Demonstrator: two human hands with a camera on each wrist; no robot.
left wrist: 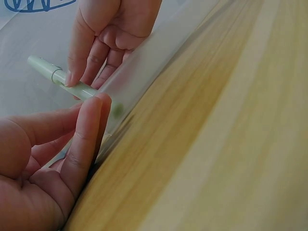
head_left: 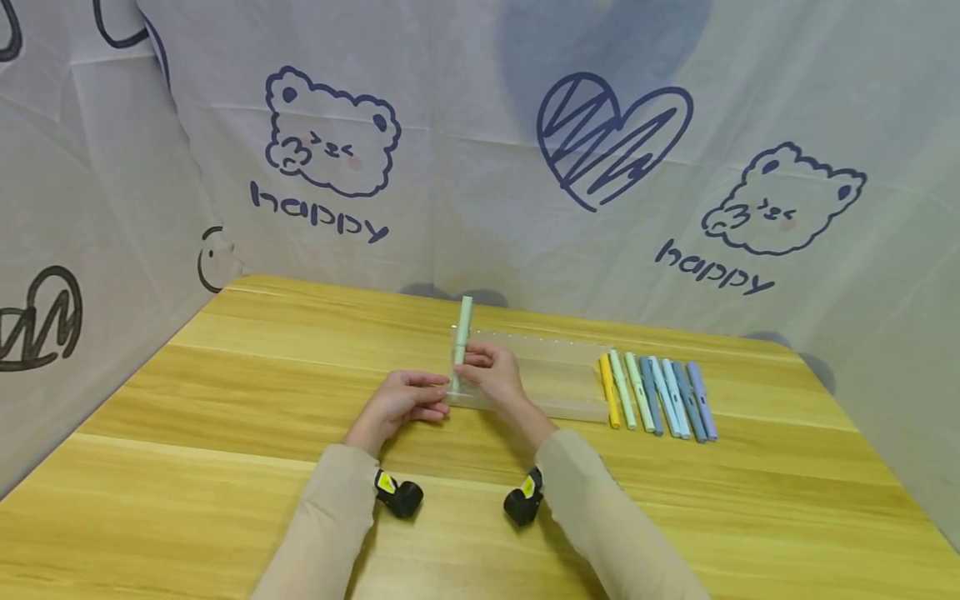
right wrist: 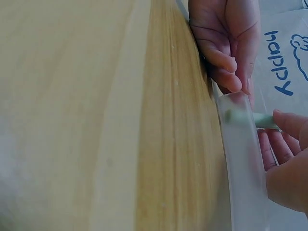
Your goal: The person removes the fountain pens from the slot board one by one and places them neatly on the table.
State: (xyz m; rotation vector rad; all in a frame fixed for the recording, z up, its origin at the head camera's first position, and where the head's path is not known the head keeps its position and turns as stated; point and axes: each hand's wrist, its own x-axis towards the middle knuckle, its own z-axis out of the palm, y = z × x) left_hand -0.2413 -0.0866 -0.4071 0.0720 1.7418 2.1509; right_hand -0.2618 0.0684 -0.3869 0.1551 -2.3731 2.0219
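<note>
A light green pen (head_left: 464, 321) stands nearly upright at the left end of a clear plastic pen rack (head_left: 555, 408). My right hand (head_left: 497, 377) pinches this pen by its lower part, between thumb and fingers. In the right wrist view the pen's lower end shows blurred through the frosted front wall (right wrist: 243, 163) of the rack. My left hand (head_left: 401, 402) holds the rack's left end, its fingers and thumb about the corner, close to the pen. The left wrist view shows the pen's capped top (left wrist: 43, 67) free above the right hand.
Right of the rack, several pens lie side by side: a yellow pen (head_left: 610, 392), light green ones, blue ones and a purple pen (head_left: 702, 400). The wooden table (head_left: 225, 467) reaches back to a printed cloth (head_left: 465, 192). Each wrist wears a small black camera (head_left: 405, 498).
</note>
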